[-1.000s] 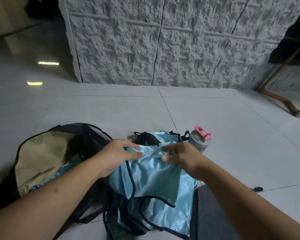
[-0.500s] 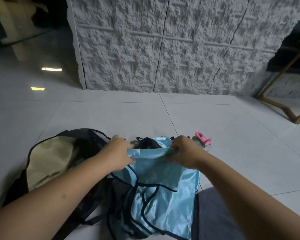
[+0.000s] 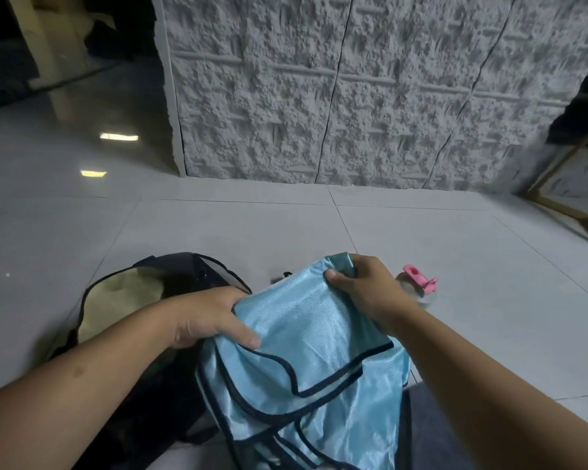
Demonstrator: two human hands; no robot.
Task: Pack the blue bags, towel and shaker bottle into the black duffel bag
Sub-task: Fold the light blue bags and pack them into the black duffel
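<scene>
Your fingers [image 3: 342, 264] of the right hand [image 3: 367, 293] are curled over the top corner of the blue bag [image 3: 306, 337], with the thumb pressed on its front. Your left hand [image 3: 204, 317] holds the bag's left edge: the thumb lies on the cloth, the other fingers are hidden behind it. More blue bags [image 3: 319, 425] lie below both hands. The open duffel [image 3: 190, 269] is just left of your left fingers. The shaker [image 3: 418, 286] stands right behind your right hand.

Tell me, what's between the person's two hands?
In the head view, a stretch of blue bag spans between the left hand and right hand; both pinch it.
</scene>
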